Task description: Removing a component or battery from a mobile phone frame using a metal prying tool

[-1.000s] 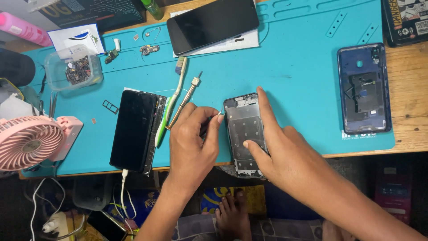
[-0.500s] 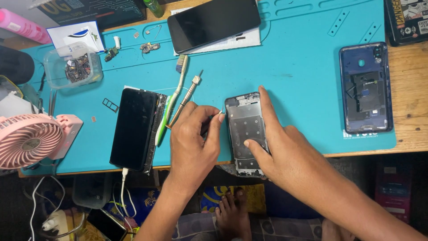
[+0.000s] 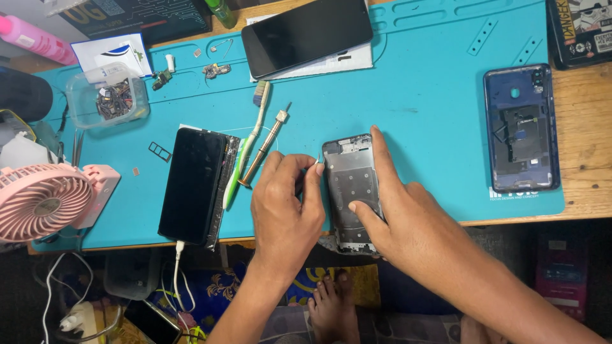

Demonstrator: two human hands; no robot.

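Bare mat [image 3: 433,108] right of frame [image 3: 349,185] – screwdriver [image 3: 262,148], toothbrush [image 3: 245,150] crowd left

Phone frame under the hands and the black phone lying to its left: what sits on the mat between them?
In the head view, a toothbrush and a screwdriver lie between the phone frame and the black phone; the left hand also fills part of that gap.

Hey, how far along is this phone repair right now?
Done: the blue back cover lies off to the side, and small parts sit in a clear tub. In hand: the right hand steadies the bare phone frame while the left hand works at its upper edge. Left: cover and frame are not yet joined.
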